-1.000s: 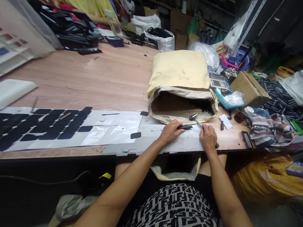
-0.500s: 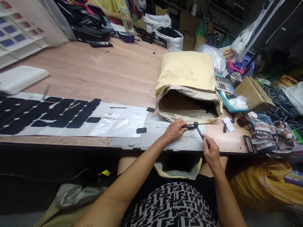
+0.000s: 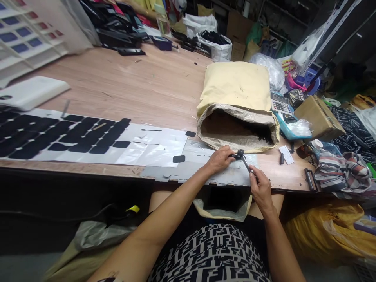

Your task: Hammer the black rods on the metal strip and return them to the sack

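Note:
My left hand (image 3: 219, 159) pinches a thin black strip (image 3: 234, 156) flat on a grey mat (image 3: 194, 172) at the table's near edge. My right hand (image 3: 260, 188) is closed round the handle of a small hammer (image 3: 244, 159); its round head rests on the black strip's end. Both hands lie just in front of the mouth of a yellow-and-brown sack (image 3: 236, 105) lying on its side, with dark parts inside.
A long white sheet (image 3: 147, 147) with rows of black patches (image 3: 58, 135) runs left along the wooden table (image 3: 132, 86). To the right are a calculator (image 3: 280, 103), a blue tray, a cardboard box (image 3: 319, 117) and striped cloth (image 3: 343, 170). A bag hangs under the table edge (image 3: 223, 207).
My right hand slid back along the hammer handle toward me and the head came down onto the black strip. The camera shifted left, so everything sits further right.

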The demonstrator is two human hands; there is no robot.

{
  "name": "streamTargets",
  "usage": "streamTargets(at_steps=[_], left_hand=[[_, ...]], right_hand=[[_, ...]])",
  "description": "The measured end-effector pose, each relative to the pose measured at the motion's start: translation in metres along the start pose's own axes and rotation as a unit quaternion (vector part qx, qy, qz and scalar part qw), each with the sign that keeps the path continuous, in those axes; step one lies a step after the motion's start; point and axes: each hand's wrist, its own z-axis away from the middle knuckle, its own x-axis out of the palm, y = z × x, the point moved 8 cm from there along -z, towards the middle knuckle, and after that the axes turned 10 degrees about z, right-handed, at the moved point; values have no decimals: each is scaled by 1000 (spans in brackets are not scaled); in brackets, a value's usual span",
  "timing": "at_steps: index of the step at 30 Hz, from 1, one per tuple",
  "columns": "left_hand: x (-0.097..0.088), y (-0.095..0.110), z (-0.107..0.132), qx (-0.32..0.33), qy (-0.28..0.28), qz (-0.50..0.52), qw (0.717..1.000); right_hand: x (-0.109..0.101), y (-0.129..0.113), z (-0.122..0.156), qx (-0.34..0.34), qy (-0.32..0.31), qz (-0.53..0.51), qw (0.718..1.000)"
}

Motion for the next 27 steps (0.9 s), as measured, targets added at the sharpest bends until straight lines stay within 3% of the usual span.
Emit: streamTargets(at_steps=[6, 11, 15, 19, 23, 27], left_hand=[[-2, 4, -1, -16, -12, 1, 1000], [-4, 3, -1, -25, -11, 6, 1000], [-4, 2, -1, -31, -16, -4, 999], [-5, 2, 0, -28, -14, -2, 1000], [-7, 4, -1, -10, -19, 17, 1000], [-9, 14, 3, 14, -61, 50, 997]], right_hand=[[10, -1, -2, 8, -18, -2, 1000], [1, 14, -13, 25, 10, -4, 1000], [-10, 28, -26, 35, 75, 122, 989], [-5, 43, -29, 48, 107, 263, 958], [5, 48, -27, 34, 109, 319, 941], [6, 46, -26, 35, 99, 334, 937]])
